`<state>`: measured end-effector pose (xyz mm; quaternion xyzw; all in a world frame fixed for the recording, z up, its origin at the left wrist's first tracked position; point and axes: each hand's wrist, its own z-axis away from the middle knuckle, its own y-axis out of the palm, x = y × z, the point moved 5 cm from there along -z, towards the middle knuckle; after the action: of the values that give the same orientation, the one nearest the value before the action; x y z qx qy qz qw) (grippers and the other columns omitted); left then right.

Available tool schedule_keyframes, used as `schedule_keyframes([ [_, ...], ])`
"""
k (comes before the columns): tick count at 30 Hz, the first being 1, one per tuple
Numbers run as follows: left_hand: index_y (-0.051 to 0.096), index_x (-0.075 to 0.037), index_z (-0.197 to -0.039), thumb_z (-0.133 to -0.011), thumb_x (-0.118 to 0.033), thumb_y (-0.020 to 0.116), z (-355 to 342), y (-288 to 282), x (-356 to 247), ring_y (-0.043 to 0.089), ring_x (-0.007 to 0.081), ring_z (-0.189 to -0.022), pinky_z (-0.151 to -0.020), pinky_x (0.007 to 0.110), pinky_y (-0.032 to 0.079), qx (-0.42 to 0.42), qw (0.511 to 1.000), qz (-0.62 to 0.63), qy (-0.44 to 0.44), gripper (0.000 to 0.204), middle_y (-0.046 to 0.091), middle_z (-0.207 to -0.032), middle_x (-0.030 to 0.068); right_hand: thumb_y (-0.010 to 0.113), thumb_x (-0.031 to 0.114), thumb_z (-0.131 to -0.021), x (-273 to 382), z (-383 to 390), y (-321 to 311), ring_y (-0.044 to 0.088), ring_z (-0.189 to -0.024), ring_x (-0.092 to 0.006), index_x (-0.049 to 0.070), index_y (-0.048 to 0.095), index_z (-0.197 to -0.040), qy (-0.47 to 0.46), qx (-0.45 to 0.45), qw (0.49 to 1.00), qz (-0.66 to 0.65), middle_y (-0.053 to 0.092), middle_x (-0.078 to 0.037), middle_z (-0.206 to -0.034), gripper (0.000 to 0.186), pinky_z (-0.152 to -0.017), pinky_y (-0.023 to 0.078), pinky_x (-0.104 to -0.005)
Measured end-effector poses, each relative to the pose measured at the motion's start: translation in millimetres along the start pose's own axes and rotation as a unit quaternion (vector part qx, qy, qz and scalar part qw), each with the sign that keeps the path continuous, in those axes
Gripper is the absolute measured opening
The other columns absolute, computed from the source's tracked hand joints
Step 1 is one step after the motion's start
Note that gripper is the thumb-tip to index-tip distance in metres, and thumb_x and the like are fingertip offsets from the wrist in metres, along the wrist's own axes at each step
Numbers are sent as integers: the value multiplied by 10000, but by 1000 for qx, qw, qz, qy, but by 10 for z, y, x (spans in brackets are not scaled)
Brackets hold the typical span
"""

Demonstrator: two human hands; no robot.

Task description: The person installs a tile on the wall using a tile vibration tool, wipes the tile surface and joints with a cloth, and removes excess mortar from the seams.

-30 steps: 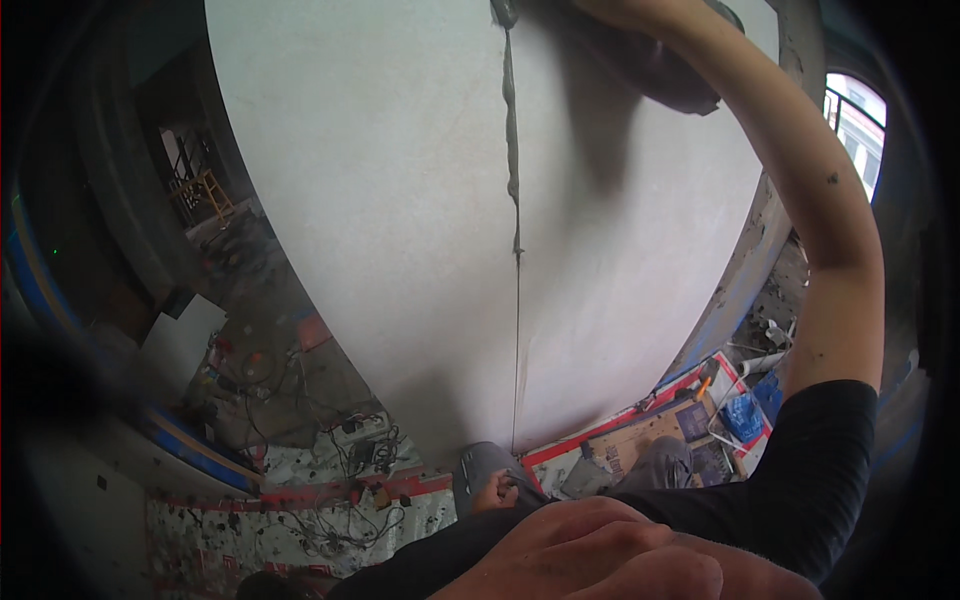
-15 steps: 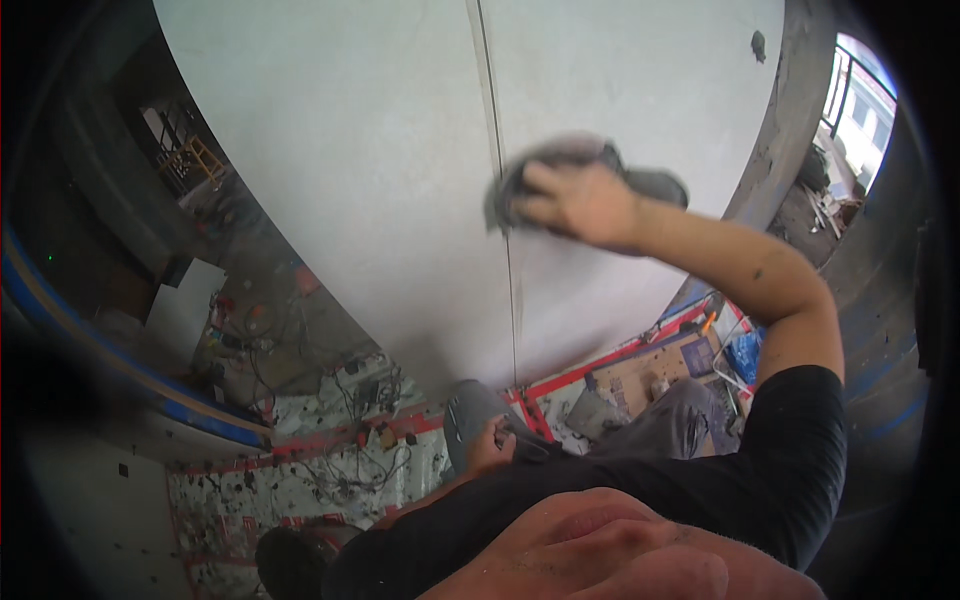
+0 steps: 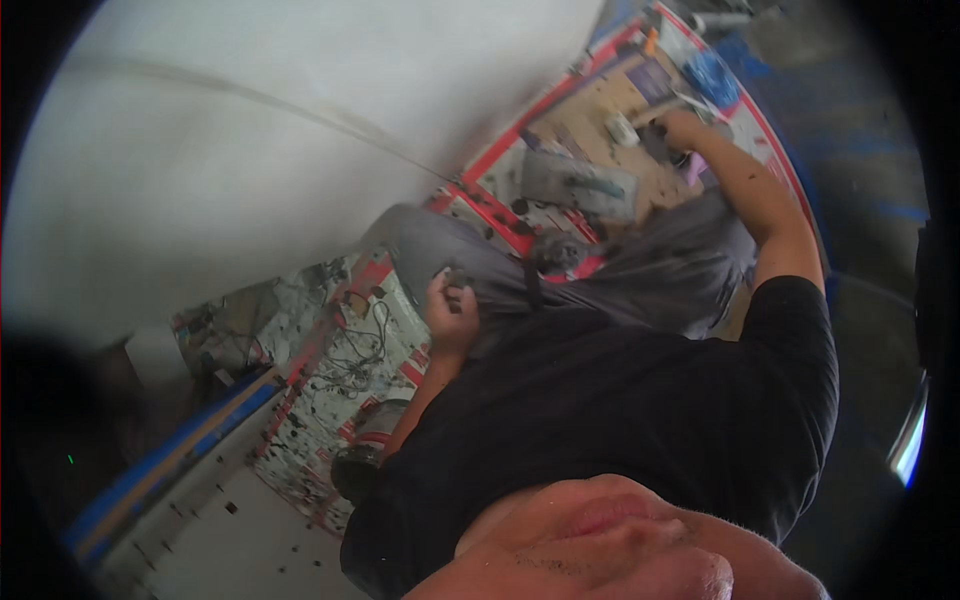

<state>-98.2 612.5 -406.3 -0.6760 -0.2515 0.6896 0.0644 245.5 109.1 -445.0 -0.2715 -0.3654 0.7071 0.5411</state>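
At the upper right, my right hand (image 3: pixel 683 130) reaches down over a flattened cardboard sheet (image 3: pixel 570 118). Its fingers close over a dark grey rag-like thing (image 3: pixel 657 146), though blur softens the grip. Beside these fingers lie a small white object (image 3: pixel 622 130) and something pink (image 3: pixel 694 168). A grey, tray-like box (image 3: pixel 540 180) sits nearer my knees. My left hand (image 3: pixel 452 308) rests by my left knee with its fingers curled around something small and dark that I cannot make out. A large white panel (image 3: pixel 250 60) with a seam rises at the upper left.
Debris and cables (image 3: pixel 365 345) litter the floor at left. A dark round container (image 3: pixel 355 472) stands by my left elbow. Beyond it runs a blue-edged ledge (image 3: pixel 180 460). Crumpled blue plastic (image 3: pixel 712 78) lies past my right hand, near red-striped sheeting (image 3: pixel 515 135).
My right hand has left the white panel, where it held a dark grey rag-like thing, and has come down to the cardboard. My view has tilted downward and turned. My left hand stays by the knee.
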Motion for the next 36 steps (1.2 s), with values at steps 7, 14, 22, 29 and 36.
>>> schedule_keyframes([
  [7,493,43,-1361,-915,-44,678,-356,270,-213,640,150,-872,-760,262,527,105,991,31,-72,491,640,-1108,121,613,136,-821,-1392,1264,734,674,-1093,-378,139,691,-1190,159,-100,982,-27,711,-191,-1132,377,-938,524,-493],
  [14,452,42,-1349,-918,-75,673,-1793,263,-1974,454,424,-1362,-1140,553,344,-141,850,-251,440,498,494,-1395,263,627,183,-831,-1799,1445,2506,649,-1182,-387,125,641,-1311,159,63,983,65,679,-214,-1241,484,-997,517,-518],
  [22,483,59,-1327,-941,-163,688,-3033,404,-2846,573,357,-1103,-935,482,467,-289,691,-414,517,490,552,-1306,227,644,248,-853,-2302,543,2471,624,-1233,-364,129,605,-1360,335,-31,921,-197,658,-194,-1310,522,-1040,487,-494],
  [29,348,8,-1521,-955,-445,640,-3342,114,-2473,212,534,-1482,-1138,711,160,-359,509,-620,477,781,227,-1615,302,678,392,-890,-2047,-656,2582,568,-1302,-310,198,565,-1393,173,94,954,-225,643,-129,-1344,550,-1009,494,-452],
  [36,389,127,-1394,-1000,-476,481,-3288,931,-3003,394,539,-1245,-1016,621,324,-346,503,-610,504,727,352,-1417,394,646,376,-906,-1797,-1587,2426,595,-1221,-302,218,585,-1332,14,-103,975,-194,571,-91,-1338,458,-957,489,-428],
])
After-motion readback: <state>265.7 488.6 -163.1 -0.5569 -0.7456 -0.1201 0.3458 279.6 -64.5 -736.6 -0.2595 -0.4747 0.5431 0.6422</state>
